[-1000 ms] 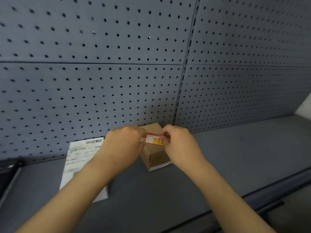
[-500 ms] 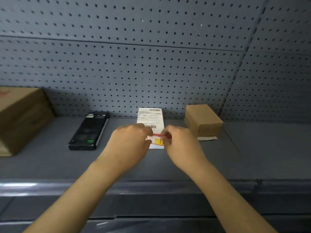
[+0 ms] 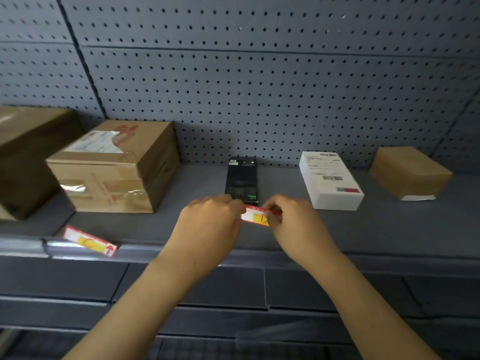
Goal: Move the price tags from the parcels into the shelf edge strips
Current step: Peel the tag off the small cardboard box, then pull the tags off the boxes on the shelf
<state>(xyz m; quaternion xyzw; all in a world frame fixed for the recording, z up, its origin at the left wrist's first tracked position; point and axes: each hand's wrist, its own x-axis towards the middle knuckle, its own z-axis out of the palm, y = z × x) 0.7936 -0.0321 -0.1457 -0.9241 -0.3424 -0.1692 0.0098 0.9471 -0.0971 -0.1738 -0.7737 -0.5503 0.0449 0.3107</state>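
Observation:
A small red, white and yellow price tag (image 3: 255,216) is pinched at both ends, by my left hand (image 3: 207,227) and my right hand (image 3: 296,224). The tag hangs above the grey shelf, just in front of a black flat box (image 3: 241,178). Another red and yellow price tag (image 3: 89,241) sits in the clear shelf edge strip (image 3: 145,252) at the left. Parcels stand on the shelf: a taped brown carton (image 3: 114,167), a white box (image 3: 328,179) with a label, and a small brown box (image 3: 410,172) at the right.
A large dark brown carton (image 3: 28,157) fills the far left of the shelf. Grey pegboard (image 3: 259,87) forms the back wall. A lower grey shelf front (image 3: 233,289) runs below the strip.
Both hands have carried the tag away from the small brown box, leftward along the shelf and toward its front edge. The view has swung left, revealing the cartons and the tag in the strip.

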